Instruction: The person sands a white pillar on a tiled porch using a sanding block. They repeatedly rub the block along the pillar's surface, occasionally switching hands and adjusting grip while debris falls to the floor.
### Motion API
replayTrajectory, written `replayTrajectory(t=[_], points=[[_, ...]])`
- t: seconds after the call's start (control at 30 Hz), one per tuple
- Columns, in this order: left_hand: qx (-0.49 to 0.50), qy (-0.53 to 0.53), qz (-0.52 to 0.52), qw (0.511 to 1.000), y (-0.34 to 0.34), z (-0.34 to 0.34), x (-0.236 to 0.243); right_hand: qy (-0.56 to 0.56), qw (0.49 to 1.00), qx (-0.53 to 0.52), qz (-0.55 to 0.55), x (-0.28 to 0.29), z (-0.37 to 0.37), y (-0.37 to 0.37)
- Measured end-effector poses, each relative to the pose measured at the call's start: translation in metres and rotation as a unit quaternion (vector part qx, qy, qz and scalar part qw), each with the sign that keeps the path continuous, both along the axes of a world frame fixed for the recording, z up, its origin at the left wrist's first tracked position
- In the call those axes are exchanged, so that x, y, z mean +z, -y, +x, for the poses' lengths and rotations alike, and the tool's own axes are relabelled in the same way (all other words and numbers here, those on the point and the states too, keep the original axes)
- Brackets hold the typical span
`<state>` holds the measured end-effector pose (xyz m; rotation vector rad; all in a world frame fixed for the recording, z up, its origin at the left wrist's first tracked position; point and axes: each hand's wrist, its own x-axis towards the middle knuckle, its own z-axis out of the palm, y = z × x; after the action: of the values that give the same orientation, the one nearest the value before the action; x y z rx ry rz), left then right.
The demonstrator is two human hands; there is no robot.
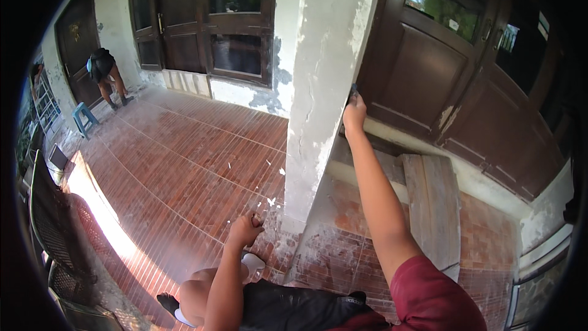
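White, flaking plaster covers the pillar [321, 86] standing at centre, rising from the red tiled floor [184, 165]. Right hand [354, 112] is raised against the pillar's right edge, fingers curled around a small dark tool [354, 89]; only its tip shows above the knuckles, so its kind cannot be told. Left hand [245, 230] is low, near the pillar's base on its left side, closed into a loose fist with a small pale scrap at the fingertips; whether it grips anything more cannot be told. White flakes and dust lie on the tiles around the base. Right of the pillar: dark brown wooden doors [429, 79], with a pale plank [433, 205] lying on the step below. Far left: another person [104, 73] bends near a blue stool [84, 117].
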<state>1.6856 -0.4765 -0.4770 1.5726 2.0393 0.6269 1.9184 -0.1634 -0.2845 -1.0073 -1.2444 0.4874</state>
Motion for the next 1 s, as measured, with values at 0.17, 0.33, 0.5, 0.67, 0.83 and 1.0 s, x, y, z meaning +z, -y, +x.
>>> replayTrajectory(t=[0.17, 0.33, 0.5, 0.67, 0.83, 1.0], points=[[-0.003, 0.005, 0.0, 1.0, -0.002, 0.0, -0.005, -0.01, 0.999, 0.027, 0.013, -0.007, 0.006, -0.008], [-0.002, -0.001, 0.005, 1.0, -0.002, -0.002, -0.005, 0.038, 0.993, -0.015, -0.112, -0.02, 0.009, -0.001], [-0.009, 0.006, -0.016, 1.0, -0.002, -0.002, -0.003, 0.045, 0.997, -0.025, -0.051, -0.048, 0.006, 0.018], [-0.003, 0.002, 0.036, 0.999, 0.0, -0.006, -0.012, 0.097, 0.993, -0.027, -0.063, -0.101, 0.019, 0.017], [0.02, 0.173, 0.079, 0.981, 0.001, -0.01, -0.014, 0.153, 0.944, 0.024, -0.292, -0.224, 0.05, 0.066], [0.06, 0.512, -0.004, 0.857, 0.001, -0.003, 0.013, 0.242, 0.872, 0.019, -0.425, -0.352, 0.066, 0.184]])
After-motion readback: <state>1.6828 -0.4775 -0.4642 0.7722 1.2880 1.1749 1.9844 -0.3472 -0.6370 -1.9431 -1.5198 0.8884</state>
